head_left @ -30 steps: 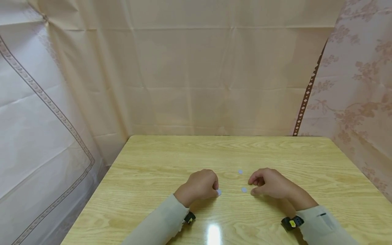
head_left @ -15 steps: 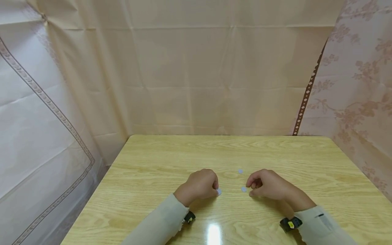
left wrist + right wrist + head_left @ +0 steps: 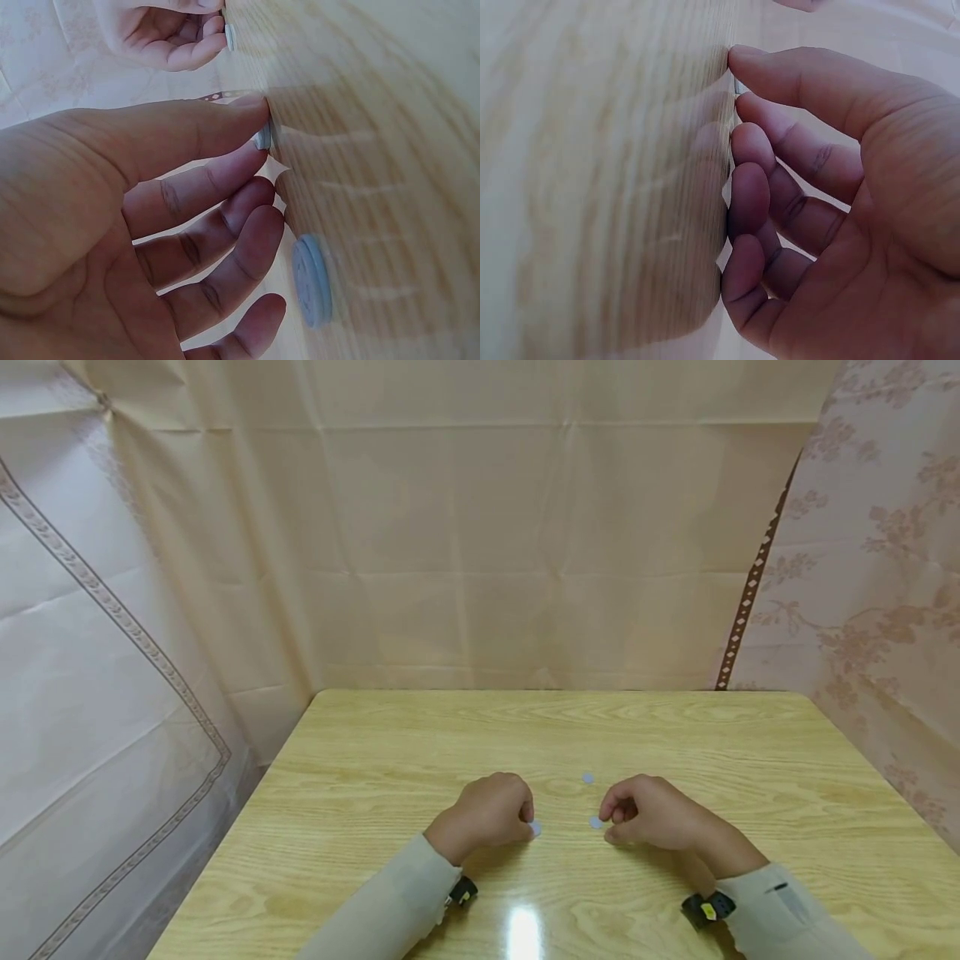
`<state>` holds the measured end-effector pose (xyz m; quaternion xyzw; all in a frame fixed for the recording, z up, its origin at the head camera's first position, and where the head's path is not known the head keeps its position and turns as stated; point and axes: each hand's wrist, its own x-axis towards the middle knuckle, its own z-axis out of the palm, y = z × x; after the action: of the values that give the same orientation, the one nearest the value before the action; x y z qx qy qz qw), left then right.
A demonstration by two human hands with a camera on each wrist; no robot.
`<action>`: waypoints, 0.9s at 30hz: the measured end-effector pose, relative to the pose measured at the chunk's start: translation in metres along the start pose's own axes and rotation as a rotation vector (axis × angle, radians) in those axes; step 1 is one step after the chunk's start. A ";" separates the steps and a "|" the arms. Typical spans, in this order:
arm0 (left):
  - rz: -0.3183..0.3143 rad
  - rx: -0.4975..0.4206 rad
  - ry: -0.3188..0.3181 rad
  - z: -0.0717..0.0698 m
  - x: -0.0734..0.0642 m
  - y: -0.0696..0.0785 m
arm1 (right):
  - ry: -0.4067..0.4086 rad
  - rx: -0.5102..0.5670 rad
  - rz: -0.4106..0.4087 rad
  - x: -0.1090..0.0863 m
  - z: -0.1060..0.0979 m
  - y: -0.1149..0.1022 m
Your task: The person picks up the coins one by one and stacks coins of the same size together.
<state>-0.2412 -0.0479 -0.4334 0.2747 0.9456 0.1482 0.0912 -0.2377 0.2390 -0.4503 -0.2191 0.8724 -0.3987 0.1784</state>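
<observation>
In the head view, my left hand (image 3: 491, 810) pinches a small pale blue-grey round button (image 3: 536, 828) at the tabletop, seen as a thin edge between thumb and index finger in the left wrist view. My right hand (image 3: 652, 812) is beside a similar button (image 3: 596, 822), its index fingertip at the edge; thumb and index finger stand apart. Farther back lies another button (image 3: 587, 777). Close under the left hand's outer fingers, the left wrist view shows a large-looking rimmed button (image 3: 311, 281), which the head view hides.
The wood-grain table (image 3: 420, 727) reaches back to a beige curtain (image 3: 450, 568). Patterned cloth (image 3: 892, 635) hangs at the right, and white cloth (image 3: 82, 693) at the left. Each wrist wears a dark strap device (image 3: 708, 909).
My right hand has shifted slightly left, bringing its index fingertip up to the edge of the nearer right button. The left hand keeps its place at its button.
</observation>
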 end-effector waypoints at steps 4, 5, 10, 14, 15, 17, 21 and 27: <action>-0.001 -0.005 0.002 -0.002 -0.001 0.001 | 0.009 -0.018 -0.007 0.001 0.001 -0.002; -0.002 -0.006 0.002 -0.002 -0.001 0.001 | 0.011 -0.024 -0.012 0.001 0.001 -0.002; -0.009 0.003 -0.002 -0.001 -0.001 0.001 | 0.012 -0.047 -0.034 0.002 0.002 -0.005; -0.013 0.008 -0.004 -0.001 -0.001 0.001 | 0.013 -0.050 -0.037 0.001 0.003 -0.007; -0.012 0.006 -0.005 -0.001 -0.001 0.001 | 0.015 -0.050 -0.037 0.001 0.003 -0.007; -0.009 0.002 -0.003 -0.002 -0.002 0.002 | 0.020 -0.054 -0.036 0.001 0.004 -0.007; -0.002 -0.005 -0.002 -0.002 -0.002 0.002 | 0.038 -0.065 -0.034 0.001 0.005 -0.007; 0.001 -0.005 -0.005 -0.002 -0.002 0.002 | 0.045 -0.077 -0.037 0.001 0.007 -0.006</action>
<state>-0.2391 -0.0481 -0.4308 0.2751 0.9449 0.1501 0.0943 -0.2341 0.2307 -0.4497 -0.2331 0.8867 -0.3730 0.1427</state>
